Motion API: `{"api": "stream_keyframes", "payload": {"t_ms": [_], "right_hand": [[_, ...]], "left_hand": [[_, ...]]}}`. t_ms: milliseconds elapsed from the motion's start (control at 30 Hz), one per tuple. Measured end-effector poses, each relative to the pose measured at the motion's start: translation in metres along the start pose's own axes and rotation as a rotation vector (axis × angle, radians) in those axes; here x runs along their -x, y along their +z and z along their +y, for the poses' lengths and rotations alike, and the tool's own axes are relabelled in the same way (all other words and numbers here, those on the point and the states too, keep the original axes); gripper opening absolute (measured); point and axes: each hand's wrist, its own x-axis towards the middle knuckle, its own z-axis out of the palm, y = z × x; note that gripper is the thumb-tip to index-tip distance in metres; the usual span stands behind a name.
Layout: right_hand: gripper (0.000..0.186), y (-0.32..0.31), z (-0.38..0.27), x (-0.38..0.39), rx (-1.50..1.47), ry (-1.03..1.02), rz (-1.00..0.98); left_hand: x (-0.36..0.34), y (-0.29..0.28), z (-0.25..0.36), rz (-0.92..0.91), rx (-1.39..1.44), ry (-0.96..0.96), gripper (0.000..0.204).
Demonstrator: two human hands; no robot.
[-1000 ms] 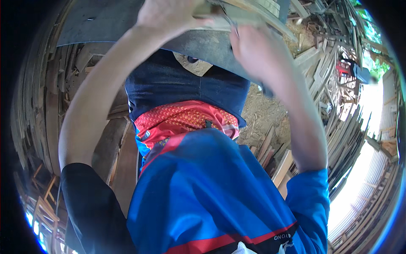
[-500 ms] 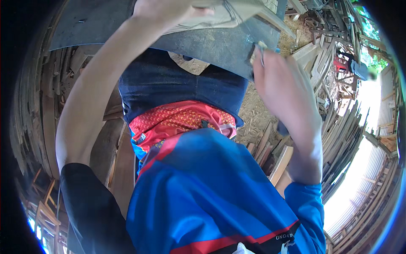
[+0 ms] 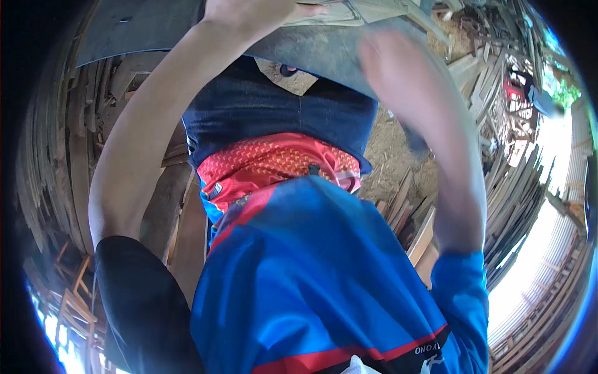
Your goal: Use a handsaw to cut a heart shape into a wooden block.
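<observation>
At the top edge of the head view, my left hand (image 3: pixel 249 15) rests against a pale wooden piece (image 3: pixel 349 14) with dark lines across it. Its thumb is stretched out along the wood; the other fingers are mostly cut off by the picture's edge. The piece lies on a dark, flat work surface (image 3: pixel 305 50). To its right, my right hand (image 3: pixel 392 65) is smeared by motion over the surface's right part. That hand looks curled closed, but whatever is in its fingers cannot be made out.
Stacked planks (image 3: pixel 520 193) stand along the right side, and more boards (image 3: pixel 68 137) line the left. A wooden chair frame (image 3: pixel 78 305) is at lower left. The ground (image 3: pixel 392 156) right of my legs carries shavings. Far right, red and dark items (image 3: pixel 517 87) sit among scrap wood.
My right hand has moved up and slightly left, nearer the pale wooden piece; the small thin item seen at its fingers is now lost in blur. My left hand stays at the wood.
</observation>
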Motion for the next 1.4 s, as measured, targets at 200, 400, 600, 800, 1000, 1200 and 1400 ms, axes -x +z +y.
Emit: {"api": "stream_keyframes", "payload": {"t_ms": [200,400,600,800,1000,1200,1400], "right_hand": [[0.035,0.02,-0.009,0.001,-0.1,0.077,0.16],[0.035,0.014,-0.007,-0.001,-0.034,0.18,0.112],[0.038,0.0,0.002,-0.024,-0.228,0.201,0.158],[0.035,0.026,0.015,-0.028,-0.512,-0.019,0.532],[0.02,0.061,0.009,-0.044,-0.91,0.023,0.316],[0.022,0.077,-0.004,-0.054,-0.669,-0.183,0.748],[0.027,0.046,-0.017,-0.052,-0.795,0.137,0.393]], "left_hand": [[0.014,0.037,-0.001,0.198,0.006,0.155,0.05],[0.008,0.016,0.004,0.473,0.214,0.193,0.032],[-0.023,-0.011,-0.024,0.111,-0.03,0.183,0.052],[-0.068,-0.09,-0.013,0.113,-0.418,0.553,0.015],[-0.074,-0.093,-0.006,-0.058,-0.327,0.599,0.032],[-0.045,-0.099,-0.011,0.146,0.765,-0.044,0.066],[-0.005,-0.05,-0.064,0.282,0.542,0.011,0.056]]}}
